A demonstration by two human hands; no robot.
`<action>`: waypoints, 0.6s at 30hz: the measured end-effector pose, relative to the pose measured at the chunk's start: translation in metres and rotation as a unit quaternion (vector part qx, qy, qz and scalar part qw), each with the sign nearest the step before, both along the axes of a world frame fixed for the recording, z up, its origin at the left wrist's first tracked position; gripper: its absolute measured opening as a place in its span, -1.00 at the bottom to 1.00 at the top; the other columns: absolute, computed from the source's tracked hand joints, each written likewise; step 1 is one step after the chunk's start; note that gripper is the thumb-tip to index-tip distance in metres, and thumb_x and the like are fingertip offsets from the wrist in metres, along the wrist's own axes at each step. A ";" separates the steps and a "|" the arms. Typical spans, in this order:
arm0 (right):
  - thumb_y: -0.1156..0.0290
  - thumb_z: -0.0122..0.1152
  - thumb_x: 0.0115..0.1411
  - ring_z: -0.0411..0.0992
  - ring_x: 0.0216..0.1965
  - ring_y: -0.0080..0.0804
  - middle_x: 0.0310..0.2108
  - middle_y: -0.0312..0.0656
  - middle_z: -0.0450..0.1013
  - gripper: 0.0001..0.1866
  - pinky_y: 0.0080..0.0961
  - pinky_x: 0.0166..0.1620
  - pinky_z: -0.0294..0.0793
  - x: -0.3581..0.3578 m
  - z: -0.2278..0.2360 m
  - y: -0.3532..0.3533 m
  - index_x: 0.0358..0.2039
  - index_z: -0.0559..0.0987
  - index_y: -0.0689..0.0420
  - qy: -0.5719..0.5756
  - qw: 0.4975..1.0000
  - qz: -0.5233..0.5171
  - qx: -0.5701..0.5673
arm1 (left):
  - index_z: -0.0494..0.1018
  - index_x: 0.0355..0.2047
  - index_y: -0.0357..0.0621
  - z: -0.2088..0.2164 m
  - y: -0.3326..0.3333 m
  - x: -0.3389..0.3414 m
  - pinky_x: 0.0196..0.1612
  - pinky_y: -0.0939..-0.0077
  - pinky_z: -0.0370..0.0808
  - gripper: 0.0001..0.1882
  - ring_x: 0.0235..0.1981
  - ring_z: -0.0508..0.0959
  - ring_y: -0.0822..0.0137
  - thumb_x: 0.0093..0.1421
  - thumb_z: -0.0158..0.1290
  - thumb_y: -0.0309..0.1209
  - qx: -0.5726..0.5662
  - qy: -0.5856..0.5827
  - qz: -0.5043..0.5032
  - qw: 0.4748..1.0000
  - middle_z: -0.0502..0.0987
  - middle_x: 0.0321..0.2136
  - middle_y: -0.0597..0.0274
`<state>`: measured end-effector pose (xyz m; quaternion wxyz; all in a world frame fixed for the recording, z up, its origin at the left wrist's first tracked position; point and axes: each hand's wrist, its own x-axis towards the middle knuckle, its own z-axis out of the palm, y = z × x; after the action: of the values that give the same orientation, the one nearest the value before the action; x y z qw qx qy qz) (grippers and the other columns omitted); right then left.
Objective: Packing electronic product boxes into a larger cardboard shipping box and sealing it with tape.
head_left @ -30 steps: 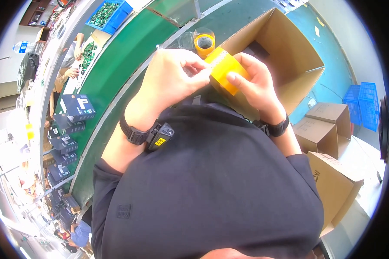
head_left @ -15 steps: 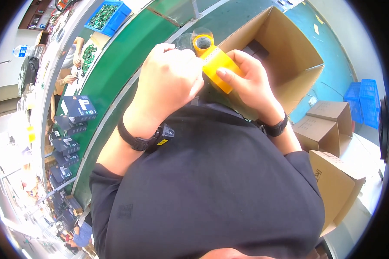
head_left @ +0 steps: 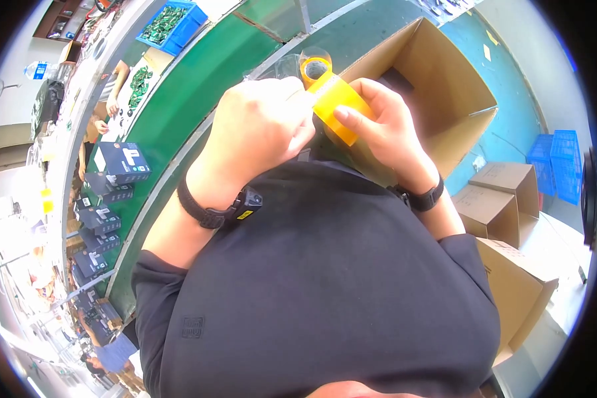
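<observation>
My right hand (head_left: 388,123) grips a yellow tape dispenser (head_left: 343,111), its thumb lying flat on the yellow face. At the far end of the dispenser shows a tape roll (head_left: 316,69) with a pale core. Close beside it, on the left, my left hand (head_left: 262,123) is closed in a fist with its back toward me. What its curled fingers hold, if anything, is hidden. Just beyond that fist shows some clear film (head_left: 286,66). Past my right hand stands a large open cardboard box (head_left: 444,86), with something dark inside.
Along the left runs a green worktable (head_left: 199,79) bearing dark printed boxes (head_left: 123,161) and a blue bin (head_left: 172,30) of green parts. A person's hand (head_left: 111,106) is busy across it. More cardboard cartons (head_left: 487,205) and blue crates (head_left: 556,162) stand at the right.
My left fist has shifted slightly down. Both hands keep the same hold, and the dispenser stays nearly in place. The surroundings have shifted slightly in view.
</observation>
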<state>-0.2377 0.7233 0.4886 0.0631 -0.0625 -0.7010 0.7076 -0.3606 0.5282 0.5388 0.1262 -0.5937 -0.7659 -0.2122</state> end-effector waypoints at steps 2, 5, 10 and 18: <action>0.23 0.47 0.31 0.46 -0.25 -0.68 -0.28 -0.34 0.58 -0.61 -0.59 -0.15 0.51 -0.002 0.000 -0.002 -0.07 0.60 0.27 0.004 1.000 0.002 -0.001 | 0.54 -0.45 -0.14 0.001 -0.001 -0.002 -0.43 0.33 0.53 -0.92 -0.51 0.58 0.19 0.05 0.24 -0.50 -0.009 0.000 0.000 1.000 0.54 -0.53 0.25; 0.23 0.48 0.30 0.46 -0.26 -0.66 -0.29 -0.33 0.58 -0.61 -0.57 -0.16 0.52 -0.006 0.000 -0.001 -0.07 0.61 0.27 0.001 1.000 0.010 0.013 | 0.49 -0.47 -0.12 0.003 -0.003 -0.004 -0.42 0.33 0.51 -0.89 -0.50 0.56 0.20 0.04 0.24 -0.48 -0.030 0.024 -0.011 0.999 0.49 -0.54 0.25; 0.22 0.49 0.29 0.47 -0.27 -0.65 -0.31 -0.31 0.58 -0.62 -0.55 -0.17 0.52 -0.011 0.001 -0.003 -0.09 0.61 0.26 -0.026 0.999 0.020 0.032 | 0.41 -0.49 -0.09 0.000 -0.004 -0.006 -0.42 0.33 0.49 -0.83 -0.49 0.54 0.21 0.02 0.23 -0.45 -0.059 0.070 -0.022 0.996 0.42 -0.53 0.26; 0.21 0.47 0.30 0.47 -0.28 -0.65 -0.34 -0.30 0.57 -0.63 -0.53 -0.18 0.52 -0.017 -0.001 -0.006 -0.11 0.60 0.25 -0.028 0.999 0.027 0.036 | 0.46 -0.46 -0.16 -0.012 -0.006 -0.015 -0.46 0.33 0.48 -0.92 -0.52 0.55 0.15 0.05 0.16 -0.55 0.013 -0.071 0.000 0.997 0.47 -0.51 0.18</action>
<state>-0.2548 0.7171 0.4880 0.0262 -0.0610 -0.7288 0.6815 -0.3756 0.5226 0.5263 0.0797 -0.5752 -0.7701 -0.2640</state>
